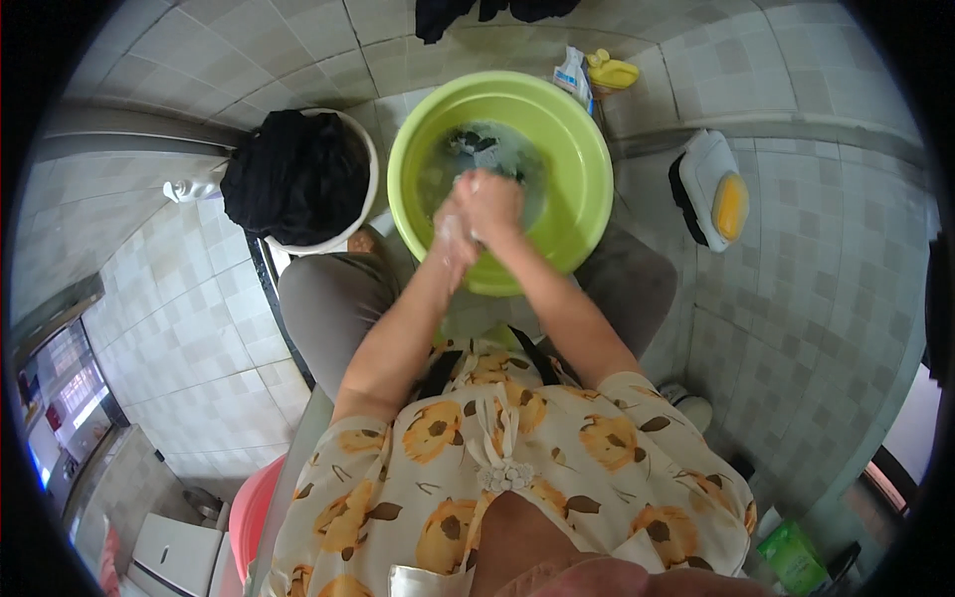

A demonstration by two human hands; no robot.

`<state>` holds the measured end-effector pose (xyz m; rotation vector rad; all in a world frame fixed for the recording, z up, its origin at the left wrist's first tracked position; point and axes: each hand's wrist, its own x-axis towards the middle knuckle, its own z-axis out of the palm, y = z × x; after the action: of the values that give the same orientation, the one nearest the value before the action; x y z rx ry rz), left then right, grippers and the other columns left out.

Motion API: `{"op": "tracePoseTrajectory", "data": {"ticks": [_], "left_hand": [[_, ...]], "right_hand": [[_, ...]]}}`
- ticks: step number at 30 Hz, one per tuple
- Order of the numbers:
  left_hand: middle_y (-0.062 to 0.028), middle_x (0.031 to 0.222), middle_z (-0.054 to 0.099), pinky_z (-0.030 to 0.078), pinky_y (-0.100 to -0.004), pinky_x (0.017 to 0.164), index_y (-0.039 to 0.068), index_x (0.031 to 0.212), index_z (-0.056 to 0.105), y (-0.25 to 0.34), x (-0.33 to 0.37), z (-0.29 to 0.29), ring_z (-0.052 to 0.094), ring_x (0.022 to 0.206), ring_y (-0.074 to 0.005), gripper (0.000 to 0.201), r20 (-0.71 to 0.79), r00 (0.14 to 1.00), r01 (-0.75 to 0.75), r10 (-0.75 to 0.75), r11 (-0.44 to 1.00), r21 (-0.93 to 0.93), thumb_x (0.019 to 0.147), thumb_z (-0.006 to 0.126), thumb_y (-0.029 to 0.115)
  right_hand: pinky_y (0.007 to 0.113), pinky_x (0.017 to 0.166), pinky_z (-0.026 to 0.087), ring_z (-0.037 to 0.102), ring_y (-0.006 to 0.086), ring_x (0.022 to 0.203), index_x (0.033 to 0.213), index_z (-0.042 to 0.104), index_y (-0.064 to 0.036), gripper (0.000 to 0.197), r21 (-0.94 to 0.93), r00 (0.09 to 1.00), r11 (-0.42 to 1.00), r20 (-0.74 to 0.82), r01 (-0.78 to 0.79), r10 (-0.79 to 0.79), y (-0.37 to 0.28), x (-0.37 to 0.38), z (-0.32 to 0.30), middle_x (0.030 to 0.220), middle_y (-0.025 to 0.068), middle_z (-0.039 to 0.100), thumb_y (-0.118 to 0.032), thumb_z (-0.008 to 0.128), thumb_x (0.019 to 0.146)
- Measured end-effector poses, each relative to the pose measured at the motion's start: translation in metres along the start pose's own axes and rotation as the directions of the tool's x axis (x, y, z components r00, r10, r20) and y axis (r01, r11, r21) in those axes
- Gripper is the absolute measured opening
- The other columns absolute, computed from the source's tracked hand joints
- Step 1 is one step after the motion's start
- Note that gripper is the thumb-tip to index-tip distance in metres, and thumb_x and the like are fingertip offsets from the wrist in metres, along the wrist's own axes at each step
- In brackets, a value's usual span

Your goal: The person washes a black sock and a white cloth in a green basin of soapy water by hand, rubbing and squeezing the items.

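A lime-green basin (600, 184) stands on the floor between my knees, with cloudy, soapy water in it. My right hand (491, 205) is closed in a fist over the basin. Pressed against it, my left hand (457, 235) is closed too, wet with suds and slightly blurred. A wet dark and grey cloth (484, 153) shows just beyond my knuckles, partly in the water. It runs back into my closed hands, which hide the rest of it. What kind of garment it is cannot be made out.
Black clothes (294, 177) fill a white tub (370, 159) at the left. Behind the basin stand a white bottle (572, 75) and a yellow bottle (613, 72). On the right are a white container (702, 184) and a yellow sponge-like piece (731, 206). A pink basin (255, 507) sits lower left.
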<state>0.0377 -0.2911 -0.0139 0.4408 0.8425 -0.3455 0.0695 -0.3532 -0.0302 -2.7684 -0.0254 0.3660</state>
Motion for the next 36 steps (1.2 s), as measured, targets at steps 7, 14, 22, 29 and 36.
{"op": "tracePoseTrajectory", "data": {"ticks": [7,14,22,29,36], "left_hand": [[-0.0099,0.112,0.056,0.047,-0.0424,0.080,0.011,0.120,0.045,0.005,0.049,-0.049,0.057,0.096,-0.0232,0.035,-0.093,0.996,0.006,0.007,0.990,0.144,0.092,0.048,0.032],[-0.0103,0.144,0.027,0.032,-0.0465,0.100,0.015,0.142,0.023,0.017,0.031,-0.058,0.032,0.128,-0.0311,0.060,-0.263,0.964,0.022,0.038,0.975,0.223,0.090,0.051,0.030],[-0.0167,0.147,0.019,0.037,-0.0477,0.098,0.012,0.143,0.018,0.020,0.029,-0.052,0.031,0.129,-0.0341,0.059,-0.266,0.961,-0.008,0.076,0.968,0.249,0.093,0.046,0.029],[-0.0124,0.140,0.030,0.039,-0.0479,0.093,0.015,0.141,0.025,0.010,0.046,-0.046,0.039,0.120,-0.0308,0.056,-0.307,0.951,0.030,0.038,0.976,0.214,0.092,0.047,0.033],[-0.0194,0.135,0.035,0.042,-0.0468,0.094,0.006,0.137,0.030,0.001,0.072,-0.062,0.048,0.111,-0.0336,0.052,-0.034,0.977,0.203,-0.210,0.969,-0.142,0.096,0.037,0.038]], "right_hand": [[0.045,0.064,0.049,0.062,0.0357,0.066,0.075,0.061,-0.0007,0.046,0.088,0.980,0.976,-0.021,0.199,-0.197,0.056,0.057,0.027,0.072,0.0210,0.062,-0.043,0.048,0.087],[0.036,0.057,0.052,0.065,0.0221,0.058,0.076,0.062,0.0007,0.036,0.295,0.837,0.889,0.525,-0.350,0.155,0.101,0.084,0.072,0.074,0.0145,0.065,-0.034,0.058,0.086],[0.036,0.074,0.051,0.064,0.0267,0.087,0.105,0.062,-0.0062,0.029,0.140,0.818,0.987,0.557,0.080,-0.145,0.128,0.040,0.191,0.097,0.0120,0.066,-0.027,0.055,0.085],[0.034,0.063,0.052,0.062,0.0208,0.070,0.107,0.058,-0.0022,0.028,-0.366,0.912,0.924,0.334,-0.106,0.237,0.145,0.096,0.132,0.091,0.0093,0.065,-0.020,0.054,0.085],[0.032,0.056,0.048,0.060,0.0217,0.069,0.100,0.058,-0.0004,0.021,0.494,0.530,0.868,0.750,-0.049,-0.396,0.010,0.050,-0.052,0.079,0.0114,0.063,-0.012,0.055,0.083]]}}
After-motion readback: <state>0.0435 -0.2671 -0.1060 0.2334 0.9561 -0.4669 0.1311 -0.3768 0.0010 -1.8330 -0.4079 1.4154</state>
